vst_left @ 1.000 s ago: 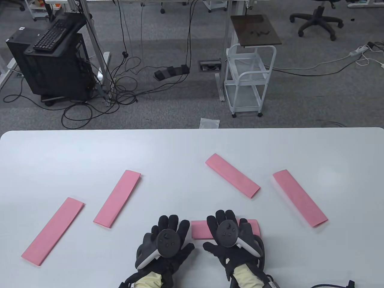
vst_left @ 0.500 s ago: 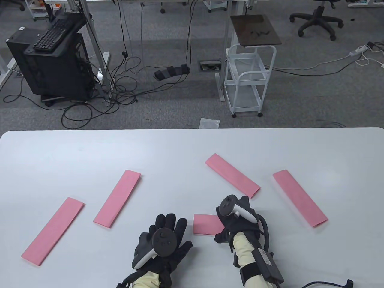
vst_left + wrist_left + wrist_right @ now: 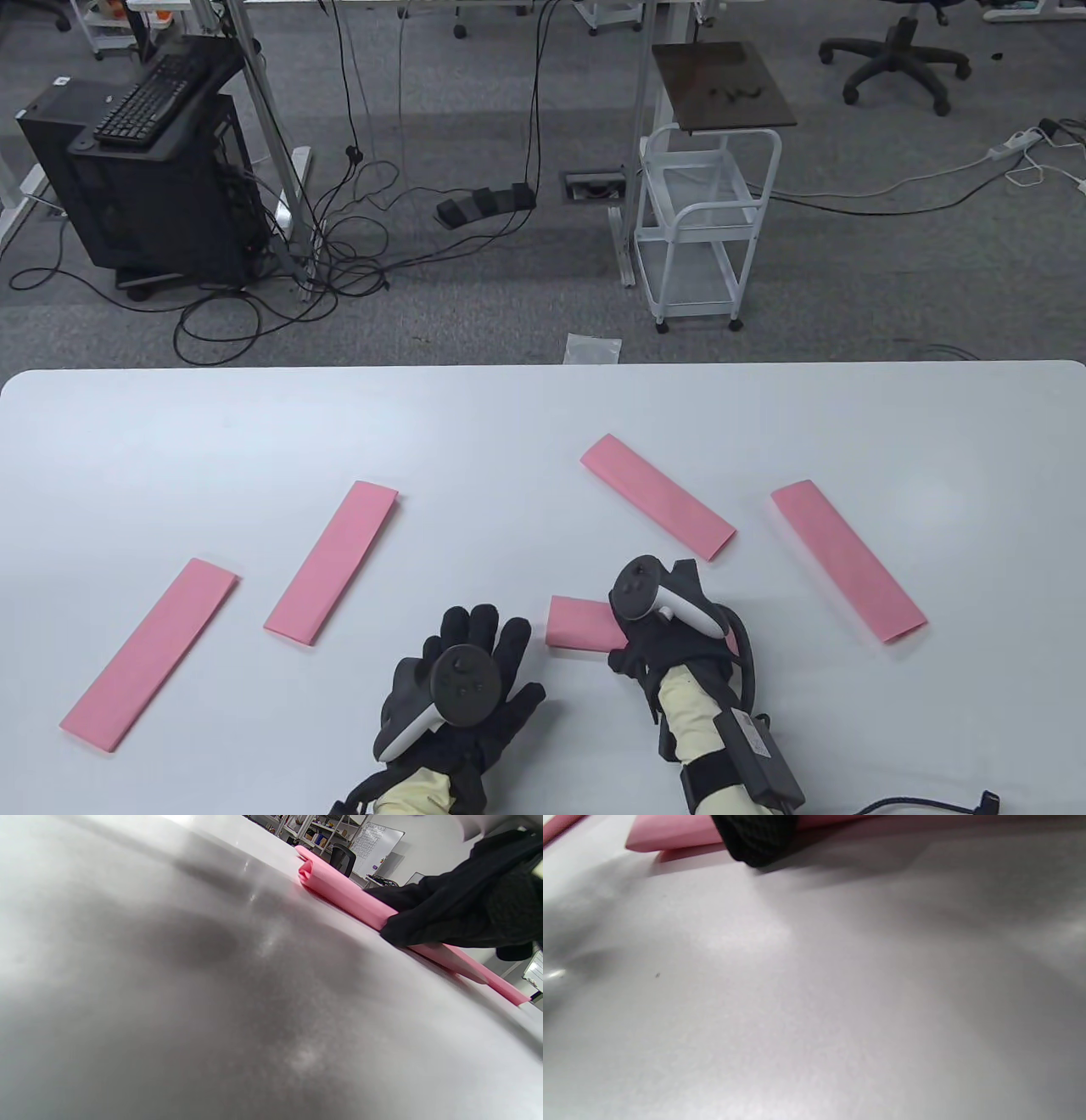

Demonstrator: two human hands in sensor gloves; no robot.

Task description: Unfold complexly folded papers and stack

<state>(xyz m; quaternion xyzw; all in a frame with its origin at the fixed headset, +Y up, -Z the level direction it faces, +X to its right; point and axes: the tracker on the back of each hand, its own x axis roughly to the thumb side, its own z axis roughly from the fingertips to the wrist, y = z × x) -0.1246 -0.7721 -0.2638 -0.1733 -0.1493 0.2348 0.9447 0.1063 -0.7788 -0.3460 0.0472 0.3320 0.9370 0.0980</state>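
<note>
My right hand (image 3: 657, 624) sits at lower centre of the table view, its grip clasping the near folded pink paper (image 3: 579, 622), whose left end lifts slightly off the white bench (image 3: 509, 407). My left hand (image 3: 462, 679) lies flat, fingers spread, its grip released, just left of that paper. Four more folded pink strips lie on the bench: two at left (image 3: 333, 563) (image 3: 150, 654), two at right (image 3: 657, 497) (image 3: 847, 560).
</note>
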